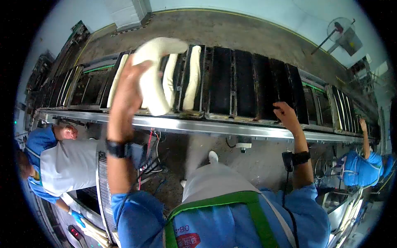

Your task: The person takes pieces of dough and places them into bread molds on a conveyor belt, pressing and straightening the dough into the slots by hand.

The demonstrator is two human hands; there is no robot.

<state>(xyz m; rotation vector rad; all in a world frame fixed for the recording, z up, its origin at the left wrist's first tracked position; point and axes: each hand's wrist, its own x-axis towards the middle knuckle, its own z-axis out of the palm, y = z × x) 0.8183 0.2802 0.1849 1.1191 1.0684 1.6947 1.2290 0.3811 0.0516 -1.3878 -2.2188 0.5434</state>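
Note:
My left hand is closed around a long pale strip of dough, raised over the black trays. The dough bends over at its top and is blurred. Behind and beside it, other dough strips lie lengthwise in trays, including one dough strip to its right. My right hand is by the near edge of a bare black tray, fingers loosely bent and apart, with nothing seen in them. Wristbands are on both my wrists.
A metal rail runs along the near side of the tray line. At left stands a co-worker in a pale apron, a blue-gloved hand near more dough. Another co-worker at far right reaches to the line. Cables hang below the rail.

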